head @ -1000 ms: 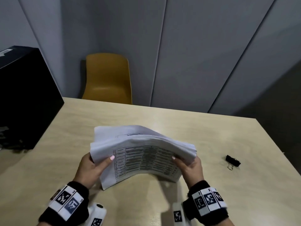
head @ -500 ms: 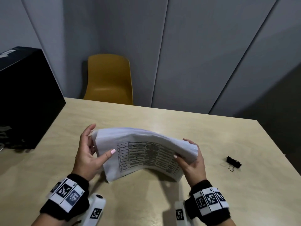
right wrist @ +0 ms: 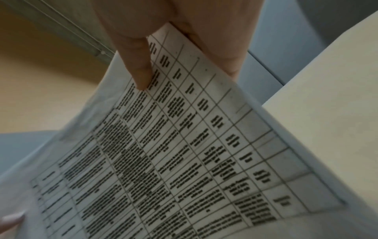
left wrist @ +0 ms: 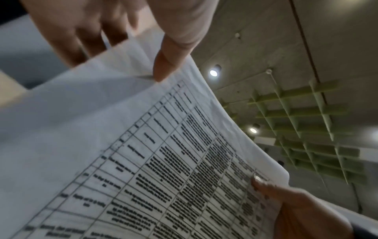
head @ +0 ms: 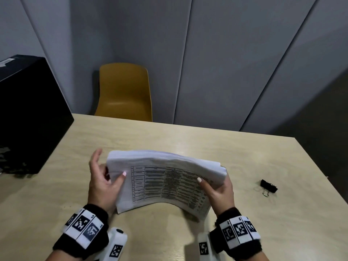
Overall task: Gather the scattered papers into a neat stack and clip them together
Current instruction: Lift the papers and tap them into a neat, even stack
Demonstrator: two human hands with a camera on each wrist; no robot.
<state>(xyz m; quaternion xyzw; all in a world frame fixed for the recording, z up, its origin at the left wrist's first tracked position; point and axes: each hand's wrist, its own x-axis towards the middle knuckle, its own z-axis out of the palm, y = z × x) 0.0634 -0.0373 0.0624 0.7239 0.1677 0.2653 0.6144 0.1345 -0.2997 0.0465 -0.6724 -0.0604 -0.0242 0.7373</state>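
A bowed stack of white papers (head: 165, 166), its front sheet printed with a table, stands on its lower edge on the wooden table (head: 188, 140). My right hand (head: 218, 189) grips the stack's right end, thumb on the printed face. My left hand (head: 101, 181) is at the left end: its thumb presses the front sheet while its fingers stand straight beside the edge. In the left wrist view the thumb (left wrist: 165, 64) lies on the paper stack (left wrist: 102, 145). The right wrist view shows my thumb (right wrist: 139, 64) on the printed sheet (right wrist: 184, 145). A black binder clip (head: 269, 186) lies to the right.
A large black box (head: 28, 113) stands on the table's left side. A yellow chair (head: 123, 91) sits behind the far edge, against grey wall panels. The table's right edge runs just past the clip.
My left hand's fingers have let go of the stack's left end and straightened, leaving only the thumb on the front. The stack has tipped more upright and its sheets have evened out.
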